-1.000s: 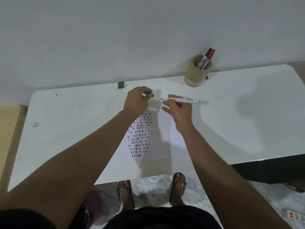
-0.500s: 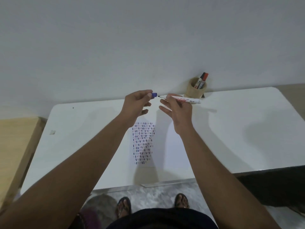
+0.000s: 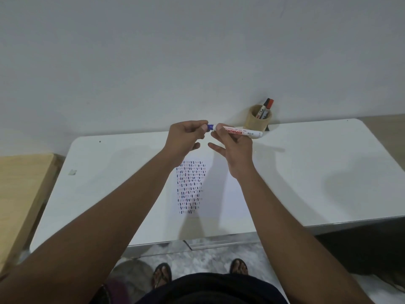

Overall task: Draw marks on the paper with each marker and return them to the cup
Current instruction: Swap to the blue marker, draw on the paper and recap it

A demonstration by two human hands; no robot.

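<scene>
My right hand (image 3: pixel 232 145) holds a white marker (image 3: pixel 243 133) level above the table, its barrel pointing right. My left hand (image 3: pixel 186 137) pinches the marker's blue cap (image 3: pixel 210 127), which meets the marker's left end. Below the hands a sheet of paper (image 3: pixel 215 189) lies on the white table (image 3: pixel 317 172), with rows of short dark and red marks on its left half. A tan cup (image 3: pixel 258 121) stands at the table's far edge by the wall, with two markers (image 3: pixel 265 109) in it, one black-capped and one red-capped.
A wooden surface (image 3: pixel 19 194) adjoins the table on the left. A small scrap (image 3: pixel 72 172) lies near the table's left edge. My feet in sandals (image 3: pixel 162 275) show on the marble floor below the near edge. A dark object (image 3: pixel 359 249) sits under the table's right side.
Both hands rose off the paper. The blue cap and the marker's tip, apart a second ago, have come together. The view tilted up toward the wall.
</scene>
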